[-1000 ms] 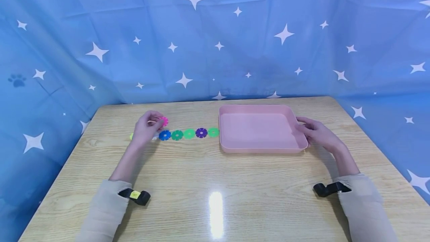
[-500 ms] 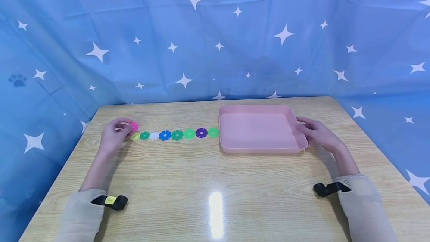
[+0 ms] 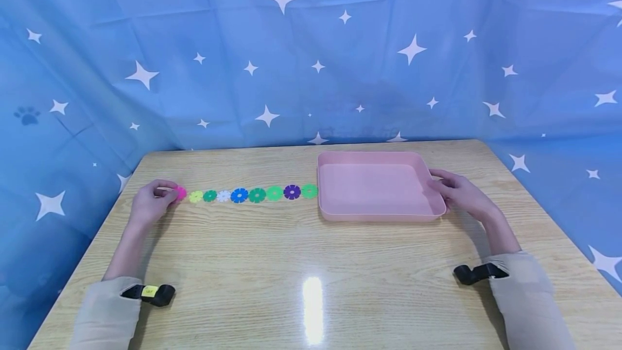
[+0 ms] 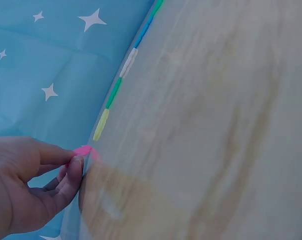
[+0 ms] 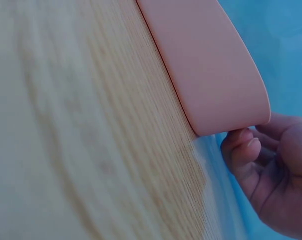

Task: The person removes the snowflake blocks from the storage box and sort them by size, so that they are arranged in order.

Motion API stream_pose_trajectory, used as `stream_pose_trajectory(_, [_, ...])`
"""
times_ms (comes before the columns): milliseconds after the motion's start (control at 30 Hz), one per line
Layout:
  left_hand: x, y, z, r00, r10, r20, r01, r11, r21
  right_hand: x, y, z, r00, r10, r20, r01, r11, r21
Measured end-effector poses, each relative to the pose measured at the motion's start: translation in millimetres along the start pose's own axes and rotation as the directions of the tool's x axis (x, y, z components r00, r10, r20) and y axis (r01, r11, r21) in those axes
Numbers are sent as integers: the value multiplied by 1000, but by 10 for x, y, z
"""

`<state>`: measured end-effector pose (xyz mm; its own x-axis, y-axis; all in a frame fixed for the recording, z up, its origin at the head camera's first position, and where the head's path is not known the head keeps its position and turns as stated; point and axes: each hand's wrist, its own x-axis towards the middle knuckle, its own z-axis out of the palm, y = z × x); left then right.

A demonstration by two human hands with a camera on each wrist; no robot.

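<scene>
My left hand [image 3: 148,204] pinches a pink flower-shaped disc [image 3: 181,193] between thumb and fingers at the left end of a row of discs. The left wrist view shows the pink disc [image 4: 83,150] at the fingertips, low against the table. Nearest to it lies a yellow disc [image 3: 196,196], a small gap apart. Rightward follow a green disc [image 3: 210,196], a white disc [image 3: 224,196], a blue disc [image 3: 239,195] and several more. My right hand [image 3: 459,193] holds the right end of a pink tray [image 3: 381,217], fingers at its rim; some fingertips are hidden in the right wrist view.
The tray stands on a wooden table [image 3: 243,263], its left wall by the last light green disc [image 3: 309,191]. A blue star-patterned cloth [image 3: 311,69] hangs behind the table. Each wrist wears a black camera [image 3: 157,295] on a strap.
My left hand has carried the pink disc leftward from above the row, past the yellow disc, and lowered it at the row's left end. The right hand and tray have stayed put.
</scene>
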<state>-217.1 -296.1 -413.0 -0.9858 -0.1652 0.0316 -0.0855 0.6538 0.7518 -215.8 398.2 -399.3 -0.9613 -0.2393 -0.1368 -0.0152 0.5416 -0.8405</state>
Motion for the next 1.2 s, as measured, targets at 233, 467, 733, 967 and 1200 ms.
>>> stream_pose_trajectory(233, [15, 0, 0, 1000, 23, 18, -24, 999, 44, -12, 8, 5, 1000, 4, 1, -4, 1000, 18])
stream_pose_trajectory(467, [40, 6, -7, 998, -7, 68, 3, 999, 46, -7, 15, 6, 1000, 2, -4, -2, 1000, 19])
stream_pose_trajectory(733, [42, -1, 1, 997, -41, 69, 37, 998, 52, 15, 18, 10, 1000, 7, -6, -7, 1000, 15])
stream_pose_trajectory(967, [15, 5, -3, 998, -45, 51, 42, 998, 56, 18, 19, 17, 1000, 16, -23, -17, 999, -35])
stream_pose_trajectory(1200, [-18, 96, 2, 998, -38, 56, 37, 999, 7, -1, -33, -1, 993, -13, -118, 0, 993, -115])
